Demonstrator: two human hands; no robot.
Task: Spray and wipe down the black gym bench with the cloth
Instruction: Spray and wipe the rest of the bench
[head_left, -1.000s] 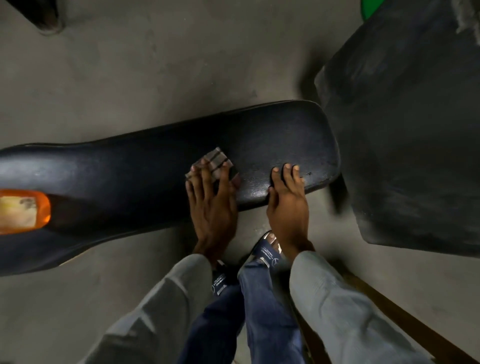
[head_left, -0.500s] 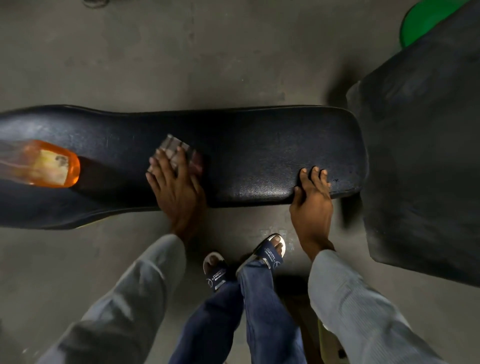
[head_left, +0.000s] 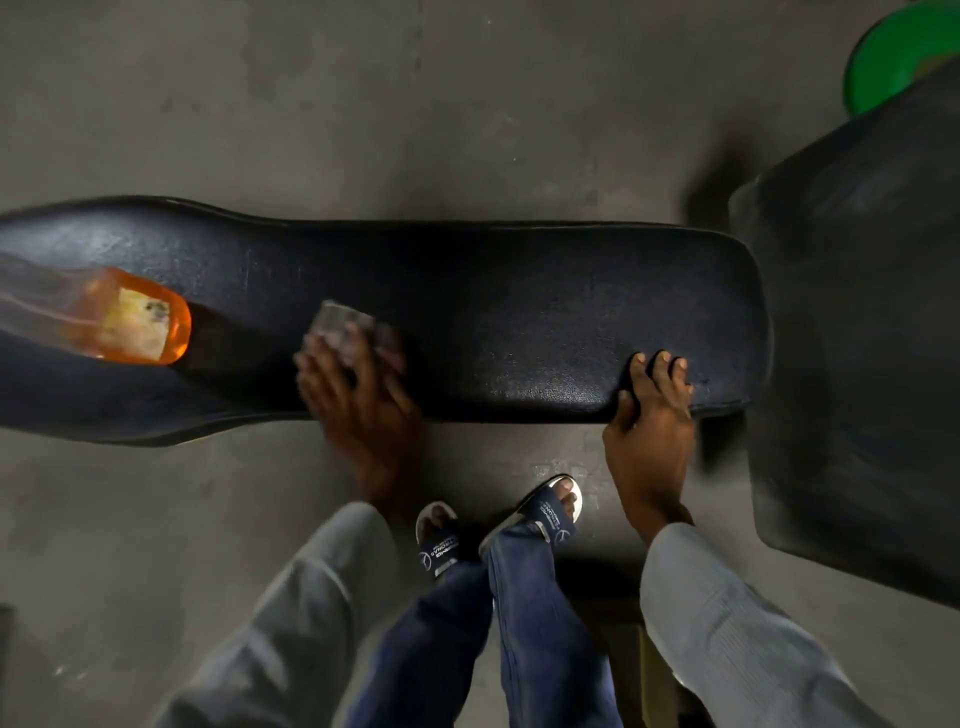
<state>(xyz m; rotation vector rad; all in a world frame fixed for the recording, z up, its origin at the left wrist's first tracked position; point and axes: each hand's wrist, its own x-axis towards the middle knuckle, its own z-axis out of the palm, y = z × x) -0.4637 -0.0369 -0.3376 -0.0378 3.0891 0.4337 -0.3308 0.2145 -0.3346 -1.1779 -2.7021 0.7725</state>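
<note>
The long black gym bench (head_left: 519, 306) runs left to right across the view. My left hand (head_left: 358, 405) presses a folded checked cloth (head_left: 343, 325) flat onto the bench's near middle; the hand and cloth are blurred by motion. My right hand (head_left: 652, 415) rests on the bench's near edge close to its right end, fingers spread on the pad, holding nothing. An orange spray bottle (head_left: 130, 322) with a pale label stands on the bench at the left, its upper part blurred.
A second black padded piece (head_left: 857, 338) stands to the right of the bench end. A green round object (head_left: 893, 57) shows at the top right. My sandalled feet (head_left: 498, 525) stand on the grey concrete floor (head_left: 363, 104) just before the bench.
My left hand has slid the cloth leftward along the bench, from near the right hand toward the bottle. The right hand stays on the near edge. The view has shifted.
</note>
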